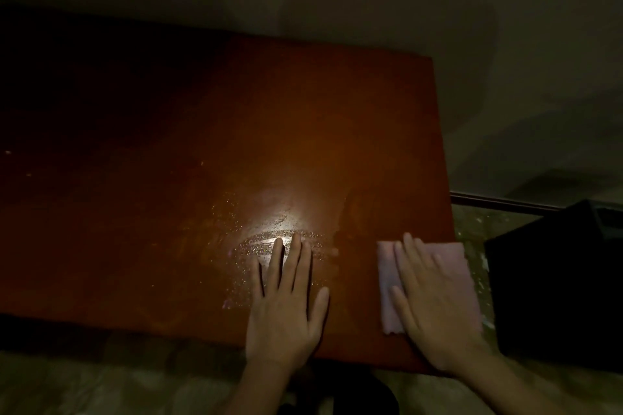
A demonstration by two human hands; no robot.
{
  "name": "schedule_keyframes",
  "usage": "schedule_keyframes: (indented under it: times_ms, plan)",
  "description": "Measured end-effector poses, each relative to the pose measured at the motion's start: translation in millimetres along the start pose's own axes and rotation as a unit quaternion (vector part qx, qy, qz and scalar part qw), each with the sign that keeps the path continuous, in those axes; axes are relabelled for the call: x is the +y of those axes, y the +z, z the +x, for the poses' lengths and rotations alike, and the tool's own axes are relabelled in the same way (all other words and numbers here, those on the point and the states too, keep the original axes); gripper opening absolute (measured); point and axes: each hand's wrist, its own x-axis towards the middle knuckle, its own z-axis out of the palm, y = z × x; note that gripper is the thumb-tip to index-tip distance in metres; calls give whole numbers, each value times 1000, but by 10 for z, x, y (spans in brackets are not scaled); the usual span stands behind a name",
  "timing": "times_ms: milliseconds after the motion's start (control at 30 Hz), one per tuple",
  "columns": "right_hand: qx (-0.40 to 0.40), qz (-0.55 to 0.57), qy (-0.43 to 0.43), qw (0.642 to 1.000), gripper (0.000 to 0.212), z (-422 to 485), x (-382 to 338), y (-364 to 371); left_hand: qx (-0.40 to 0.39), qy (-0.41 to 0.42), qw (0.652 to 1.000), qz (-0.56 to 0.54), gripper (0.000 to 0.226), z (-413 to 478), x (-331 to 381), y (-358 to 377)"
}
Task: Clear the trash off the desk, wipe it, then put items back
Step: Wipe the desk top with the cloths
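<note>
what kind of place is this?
Probably a dim home room or small office: reddish-brown wooden desk against a plain grey wall, pink folded cloth under the right hand, speckled floor.

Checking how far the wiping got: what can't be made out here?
- Head view, far left of the desk: lost in darkness, wiped or not unclear.
- Head view, cloth: largely covered by the right hand.
- Head view, dark box at right: too dim, cut by the frame edge.

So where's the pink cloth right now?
In the head view, the pink cloth lies flat under the right hand, near the front right corner of the desk. The left hand rests flat beside it, by the wet droplets.
</note>
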Motion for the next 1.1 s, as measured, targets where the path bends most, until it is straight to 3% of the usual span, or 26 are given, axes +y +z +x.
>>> schedule_keyframes:
  times_ms: [167, 267, 467, 600, 733, 867, 967, 1100]
  plan:
    - [54, 28, 88, 994, 62, 1119, -97, -108, 27, 8, 1000, -9, 66, -7, 28, 50]
    - [52, 42, 74, 995, 61, 1606, -441, -82, 31, 3, 999, -13, 67, 39, -8, 72]
    - [34, 11, -74, 997, 58, 202, -515, 145, 19, 19, 1000, -5, 67, -2, -72, 87]
    - [23, -22, 8, 999, 57, 37, -5, 1, 39, 11, 999, -14, 68, 22, -14, 71]
    - [65, 25, 97, 993, 66, 572, -285, 31, 63, 14, 997, -31, 66, 14, -17, 72]
    - [52, 42, 21, 998, 62, 510, -925, 228, 78, 12, 996, -45, 64, 13, -7, 82]
    - [41, 22, -28, 999, 55, 1, -979, 339, 127, 32, 982, -137, 55, -107, -83, -1]
    - [-32, -7, -7, 999, 62, -340, -662, 199, 221, -57, 959, -171, 55, -222, -680, -259]
